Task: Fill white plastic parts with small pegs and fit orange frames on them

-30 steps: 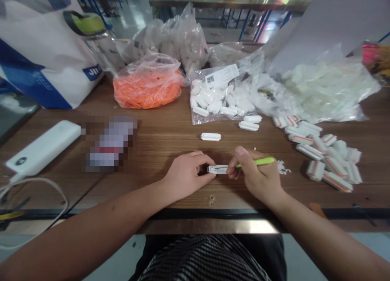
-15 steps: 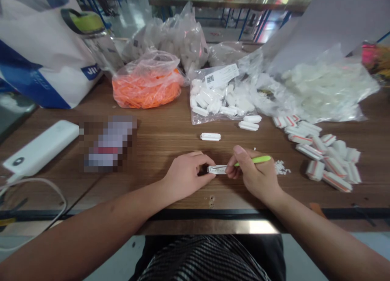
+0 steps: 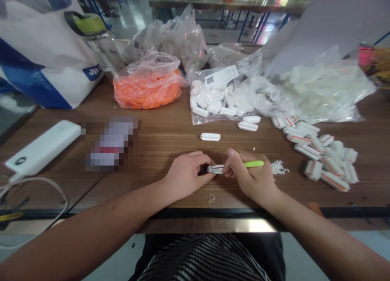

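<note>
Between the thumb and fingers of my left hand [image 3: 185,173] is the left end of a small white plastic strip housing [image 3: 215,169], marked by a row of small slots. My right hand [image 3: 251,173] grips a green-handled tool [image 3: 254,164] in a pen hold, its fingertips at the housing's right end. The tool's tip is largely covered by my fingers. A thin dark line lies along the housing; I cannot tell whether it is the tip. Tiny white pieces [image 3: 278,167] lie heaped just right of my right hand. Another white housing [image 3: 210,137] lies beyond my hands.
Two white housings [image 3: 248,126] lie near a clear bag of white parts [image 3: 213,100]. On the right is a pile of white housings with orange strips [image 3: 330,166]. A bag of orange strips [image 3: 148,90], a bottle [image 3: 102,47], a power bank [image 3: 44,147] and a blurred-out object [image 3: 111,142] stand left.
My right hand has shifted slightly left with the green-handled tool, its fingers now closer over the housing and less of the handle showing. The left hand stays in place.
</note>
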Demonstrator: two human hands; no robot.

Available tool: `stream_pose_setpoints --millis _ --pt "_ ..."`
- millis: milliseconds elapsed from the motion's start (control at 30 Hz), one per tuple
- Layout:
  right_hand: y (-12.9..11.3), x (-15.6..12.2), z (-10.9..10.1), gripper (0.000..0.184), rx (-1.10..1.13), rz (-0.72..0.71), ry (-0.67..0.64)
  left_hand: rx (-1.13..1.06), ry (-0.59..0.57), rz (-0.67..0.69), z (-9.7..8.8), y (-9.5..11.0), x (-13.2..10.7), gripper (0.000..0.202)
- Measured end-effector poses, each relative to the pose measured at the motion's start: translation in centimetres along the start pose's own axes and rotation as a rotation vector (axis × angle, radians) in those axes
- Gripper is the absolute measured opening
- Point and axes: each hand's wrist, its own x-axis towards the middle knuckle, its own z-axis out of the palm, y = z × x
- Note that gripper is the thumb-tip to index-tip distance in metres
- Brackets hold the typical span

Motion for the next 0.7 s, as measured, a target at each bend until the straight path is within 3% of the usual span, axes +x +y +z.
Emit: stream_pose_setpoints --millis 133,300,567,700 --pt "0.08 -0.47 -0.23 0.038 -0.097 -0.172 -0.045 0.008 -0.007 -0.022 -0.04 0.01 0.01 0.013" --pt "0.22 -0.42 -0.22 0.042 0.065 -0.043 0.048 0.004 0.001 -0.003 0.01 -0.02 0.04 0.012" --pt "0.17 -0.08 -0.07 0.043 0.058 -0.036 0.024 -0.005 0.007 0.003 0.06 -0.01 0.09 0.012" --pt "0.36 -0.37 -0.18 0.044 0.148 0.035 0.048 -0.009 -0.003 0.001 -0.01 -0.03 0.06 0.012"
